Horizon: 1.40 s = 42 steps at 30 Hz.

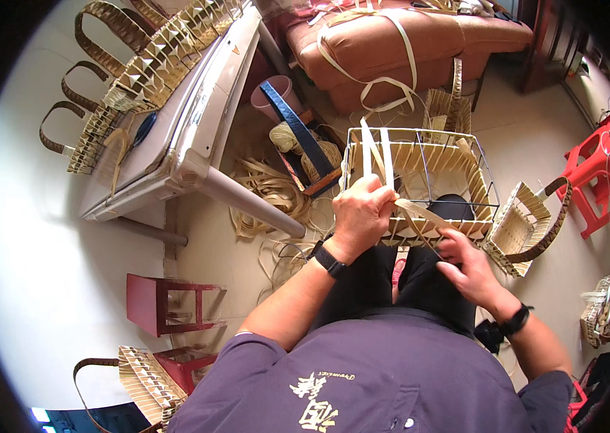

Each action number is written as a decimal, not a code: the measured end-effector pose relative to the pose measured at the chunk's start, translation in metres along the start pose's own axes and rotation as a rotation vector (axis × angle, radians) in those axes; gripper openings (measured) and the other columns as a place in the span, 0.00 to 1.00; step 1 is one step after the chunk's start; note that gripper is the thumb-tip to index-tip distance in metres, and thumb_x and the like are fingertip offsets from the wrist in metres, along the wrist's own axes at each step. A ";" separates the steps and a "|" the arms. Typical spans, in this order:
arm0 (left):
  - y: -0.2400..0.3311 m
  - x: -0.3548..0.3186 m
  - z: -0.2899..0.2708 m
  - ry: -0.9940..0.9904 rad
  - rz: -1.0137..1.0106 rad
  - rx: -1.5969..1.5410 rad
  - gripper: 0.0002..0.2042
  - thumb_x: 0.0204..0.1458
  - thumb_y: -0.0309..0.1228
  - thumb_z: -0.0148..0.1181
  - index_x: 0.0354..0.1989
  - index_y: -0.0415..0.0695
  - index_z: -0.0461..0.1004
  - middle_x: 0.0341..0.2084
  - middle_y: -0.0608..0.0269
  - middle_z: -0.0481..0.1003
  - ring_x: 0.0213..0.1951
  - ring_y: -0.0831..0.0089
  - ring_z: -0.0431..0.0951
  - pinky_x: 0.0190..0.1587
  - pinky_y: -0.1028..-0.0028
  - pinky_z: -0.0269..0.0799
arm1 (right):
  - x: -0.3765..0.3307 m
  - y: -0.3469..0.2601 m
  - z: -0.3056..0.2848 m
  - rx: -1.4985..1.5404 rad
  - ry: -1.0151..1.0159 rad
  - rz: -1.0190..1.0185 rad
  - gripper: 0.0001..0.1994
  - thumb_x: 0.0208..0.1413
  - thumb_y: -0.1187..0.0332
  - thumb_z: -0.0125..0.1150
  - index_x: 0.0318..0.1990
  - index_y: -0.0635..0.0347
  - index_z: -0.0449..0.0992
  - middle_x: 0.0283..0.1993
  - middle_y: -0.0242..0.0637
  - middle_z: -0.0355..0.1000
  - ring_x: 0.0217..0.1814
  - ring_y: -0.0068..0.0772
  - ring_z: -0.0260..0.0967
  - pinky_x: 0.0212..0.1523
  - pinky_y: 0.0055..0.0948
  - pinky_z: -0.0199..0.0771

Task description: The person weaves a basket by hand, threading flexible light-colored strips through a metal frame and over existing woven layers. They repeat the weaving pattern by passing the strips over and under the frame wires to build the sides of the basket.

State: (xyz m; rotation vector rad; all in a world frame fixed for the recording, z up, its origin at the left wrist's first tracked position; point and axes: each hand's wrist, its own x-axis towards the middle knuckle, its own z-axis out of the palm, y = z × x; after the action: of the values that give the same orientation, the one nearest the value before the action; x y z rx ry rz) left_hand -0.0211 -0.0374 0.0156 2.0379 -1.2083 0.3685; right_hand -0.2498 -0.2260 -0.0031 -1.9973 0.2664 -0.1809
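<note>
A rectangular basket [479,173] with a dark wire frame and pale woven strips rests at my knees. My left hand [362,216] is closed at its near left side, pinching a flat pale strip [424,214] against the rim. That strip runs right to my right hand [467,267], whose fingers are bent around its end in front of the basket. More pale strip [387,155] stands up beyond my left hand, crossing the basket's open top. My fingertips partly hide the left hand's grip.
Several handled baskets [153,79] stand on the table [207,108] at left. A small handled basket [521,224] sits right of my knees. Loose strips [269,195] lie heaped beside a blue-handled wooden carrier [294,119]. A red stool [597,177] is at far right, a brown sofa [391,50] ahead.
</note>
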 end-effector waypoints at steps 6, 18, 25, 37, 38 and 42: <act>0.004 0.001 -0.002 0.005 -0.003 0.008 0.04 0.55 0.32 0.72 0.31 0.52 0.82 0.29 0.64 0.75 0.35 0.58 0.82 0.34 0.57 0.76 | 0.028 -0.003 0.022 -0.084 -0.134 -0.116 0.28 0.66 0.81 0.65 0.73 0.54 0.76 0.43 0.45 0.80 0.42 0.46 0.83 0.48 0.40 0.84; -0.001 -0.004 0.005 0.058 -0.002 -0.072 0.03 0.55 0.30 0.74 0.32 0.53 0.84 0.28 0.66 0.76 0.34 0.61 0.82 0.32 0.60 0.75 | -0.469 0.296 -0.194 -1.268 -0.628 0.574 0.10 0.66 0.68 0.61 0.42 0.61 0.87 0.47 0.57 0.83 0.48 0.61 0.81 0.47 0.56 0.80; -0.002 0.000 0.004 0.088 0.028 -0.076 0.03 0.53 0.29 0.74 0.31 0.52 0.84 0.28 0.66 0.75 0.33 0.60 0.82 0.31 0.59 0.74 | -0.509 0.241 -0.224 -1.200 -0.893 1.009 0.18 0.61 0.68 0.66 0.57 0.62 0.87 0.58 0.56 0.84 0.62 0.58 0.81 0.66 0.54 0.80; 0.005 -0.001 -0.002 0.024 -0.002 -0.026 0.02 0.55 0.30 0.73 0.31 0.52 0.85 0.27 0.64 0.74 0.32 0.59 0.81 0.32 0.59 0.75 | 0.055 -0.076 -0.011 -0.349 0.095 -0.313 0.26 0.60 0.71 0.76 0.66 0.62 0.79 0.56 0.49 0.81 0.57 0.53 0.81 0.61 0.44 0.82; 0.004 -0.001 -0.003 0.008 -0.017 -0.019 0.02 0.55 0.30 0.72 0.32 0.52 0.85 0.28 0.64 0.75 0.33 0.59 0.82 0.33 0.59 0.75 | 0.066 -0.081 -0.009 -0.315 0.016 -0.263 0.24 0.60 0.68 0.78 0.62 0.64 0.81 0.49 0.48 0.83 0.49 0.49 0.84 0.54 0.43 0.84; 0.005 -0.004 -0.004 0.040 0.018 -0.036 0.03 0.55 0.31 0.74 0.32 0.52 0.84 0.28 0.63 0.75 0.34 0.59 0.82 0.32 0.58 0.75 | 0.088 -0.098 -0.021 0.467 -0.430 0.306 0.12 0.78 0.65 0.63 0.50 0.65 0.86 0.28 0.27 0.78 0.27 0.19 0.73 0.31 0.20 0.71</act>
State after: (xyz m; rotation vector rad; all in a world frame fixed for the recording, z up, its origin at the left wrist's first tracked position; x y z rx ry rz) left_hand -0.0271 -0.0336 0.0182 1.9805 -1.2017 0.3917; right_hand -0.1599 -0.2277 0.0951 -1.4643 0.2238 0.3509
